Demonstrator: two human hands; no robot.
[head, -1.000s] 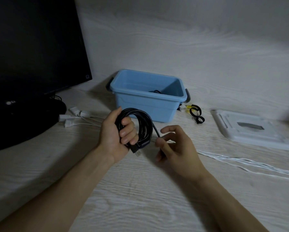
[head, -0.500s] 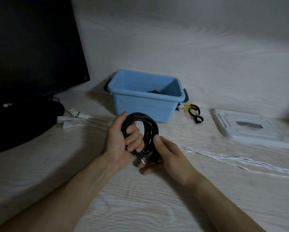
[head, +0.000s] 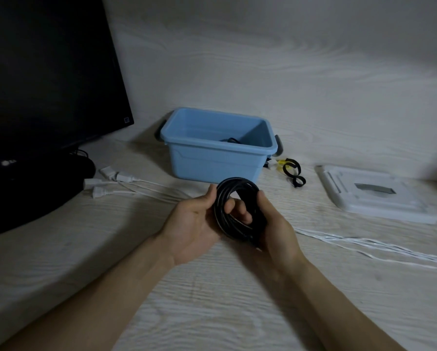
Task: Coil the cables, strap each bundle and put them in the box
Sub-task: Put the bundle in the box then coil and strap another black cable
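Both the left hand [head: 194, 224] and right hand [head: 275, 224] curl their fingers around the round, glossy black cable coil [head: 233, 209].

A dark cable [head: 231, 141] barely shows inside the blue box [head: 217, 158]; the monitor [head: 42, 97] and white cables [head: 389, 248] run off frame.

Two hands, left [head: 194, 224] and right [head: 275, 224], at centre frame. One black coiled cable [head: 233, 198]. One blue box [head: 218, 153]. One white lid [head: 374, 198] at right. One monitor [head: 47, 84], upper left. Three white plugs [head: 111, 178]. Two black straps [head: 293, 172].
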